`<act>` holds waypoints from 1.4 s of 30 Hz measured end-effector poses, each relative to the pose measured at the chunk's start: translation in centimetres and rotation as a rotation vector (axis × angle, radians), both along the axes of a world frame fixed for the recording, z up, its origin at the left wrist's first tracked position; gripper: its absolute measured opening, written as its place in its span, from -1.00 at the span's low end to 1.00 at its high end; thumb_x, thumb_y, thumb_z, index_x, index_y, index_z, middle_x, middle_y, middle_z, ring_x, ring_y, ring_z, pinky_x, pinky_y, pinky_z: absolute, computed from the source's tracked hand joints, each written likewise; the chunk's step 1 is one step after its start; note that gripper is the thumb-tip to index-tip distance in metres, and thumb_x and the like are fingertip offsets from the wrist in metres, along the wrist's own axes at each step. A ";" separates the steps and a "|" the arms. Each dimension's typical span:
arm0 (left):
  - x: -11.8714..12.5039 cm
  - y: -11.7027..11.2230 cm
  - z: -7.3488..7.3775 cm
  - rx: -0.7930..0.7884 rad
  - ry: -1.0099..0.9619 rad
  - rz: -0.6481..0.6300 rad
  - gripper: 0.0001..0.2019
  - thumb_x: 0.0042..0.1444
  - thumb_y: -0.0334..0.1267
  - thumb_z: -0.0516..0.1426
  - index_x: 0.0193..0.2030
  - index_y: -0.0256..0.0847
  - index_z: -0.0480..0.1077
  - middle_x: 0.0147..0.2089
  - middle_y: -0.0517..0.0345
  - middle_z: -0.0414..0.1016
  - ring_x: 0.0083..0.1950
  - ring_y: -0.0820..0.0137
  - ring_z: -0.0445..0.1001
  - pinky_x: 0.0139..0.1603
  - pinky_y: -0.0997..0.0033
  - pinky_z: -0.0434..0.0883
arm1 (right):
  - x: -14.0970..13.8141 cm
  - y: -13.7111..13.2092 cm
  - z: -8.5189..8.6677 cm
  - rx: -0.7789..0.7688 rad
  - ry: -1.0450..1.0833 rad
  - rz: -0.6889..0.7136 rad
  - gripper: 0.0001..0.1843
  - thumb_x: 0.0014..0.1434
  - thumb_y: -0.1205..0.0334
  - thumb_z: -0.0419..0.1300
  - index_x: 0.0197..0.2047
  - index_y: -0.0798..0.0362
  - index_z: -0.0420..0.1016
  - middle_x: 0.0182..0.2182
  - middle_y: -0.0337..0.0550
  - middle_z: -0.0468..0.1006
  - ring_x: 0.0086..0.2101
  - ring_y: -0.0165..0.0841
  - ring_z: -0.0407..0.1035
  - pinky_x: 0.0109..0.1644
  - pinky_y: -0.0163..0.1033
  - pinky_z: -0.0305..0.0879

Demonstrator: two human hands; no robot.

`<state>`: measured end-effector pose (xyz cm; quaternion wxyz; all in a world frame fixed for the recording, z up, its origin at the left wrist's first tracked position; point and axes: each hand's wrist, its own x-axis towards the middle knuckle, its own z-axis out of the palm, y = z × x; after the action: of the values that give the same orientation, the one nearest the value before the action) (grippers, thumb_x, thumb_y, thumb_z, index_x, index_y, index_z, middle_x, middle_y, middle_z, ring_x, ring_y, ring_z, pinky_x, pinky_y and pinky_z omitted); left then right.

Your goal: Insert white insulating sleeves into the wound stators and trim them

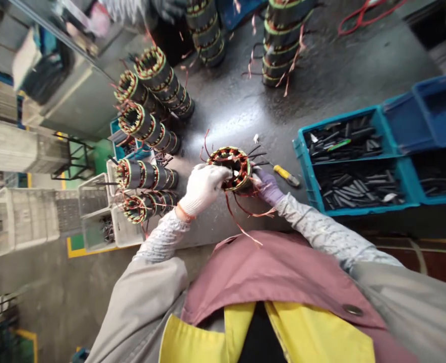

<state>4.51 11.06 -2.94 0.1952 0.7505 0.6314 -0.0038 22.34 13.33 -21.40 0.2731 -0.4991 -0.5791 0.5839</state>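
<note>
A motor stator with copper windings and a green-edged ring stands in front of me on the dark metal table. My left hand, in a white glove, is closed over its near left rim, with the fingertips reaching into the bore. At the opposite side my right hand, in a purple glove, holds the stator's outer wall; some of its fingers are hidden. Red lead wires hang from the stator toward me. Black-sleeved leads stick out at its upper right.
Stacked stators stand at left, and another stack is farther back. A yellow-handled tool lies right of my hands. Blue bins at right hold black tubing pieces. Across the table is a co-worker's gloved hand.
</note>
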 end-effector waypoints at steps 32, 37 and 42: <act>0.6 2.9 2.2 -0.752 -0.076 0.013 -0.73 0.13 -0.34 0.10 -0.07 -0.25 0.55 -0.38 0.18 0.55 -0.45 0.43 0.46 -0.32 0.40 0.39 | 3.2 -1.4 10.4 0.822 -0.150 0.487 -0.40 0.27 -0.04 0.21 0.30 0.03 0.34 0.31 0.06 0.34 0.29 -0.03 0.25 0.35 0.20 0.26; 0.4 3.7 1.4 -0.823 -0.240 -0.022 -0.87 0.06 -0.41 0.11 -0.31 -0.23 0.50 -0.49 0.27 0.42 -0.49 0.48 0.39 -0.37 0.45 0.35 | 2.2 -2.0 10.0 0.826 -0.175 0.445 -0.44 0.29 0.05 0.19 0.29 0.06 0.34 0.30 0.10 0.35 0.29 -0.01 0.23 0.35 0.21 0.23; -1.5 2.1 3.7 -0.718 -0.285 0.088 -0.89 0.13 -0.30 0.11 -0.32 -0.28 0.42 -0.44 0.23 0.42 -0.47 0.52 0.37 -0.41 0.51 0.29 | 1.7 -1.9 9.8 0.816 -0.168 0.439 -0.47 0.29 0.03 0.19 0.26 0.07 0.36 0.28 0.12 0.38 0.27 0.00 0.22 0.31 0.22 0.24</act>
<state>3.01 13.16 0.77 0.5313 0.5994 0.5881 -0.1119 24.05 11.40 -11.56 0.2690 -0.2622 -0.8734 0.3101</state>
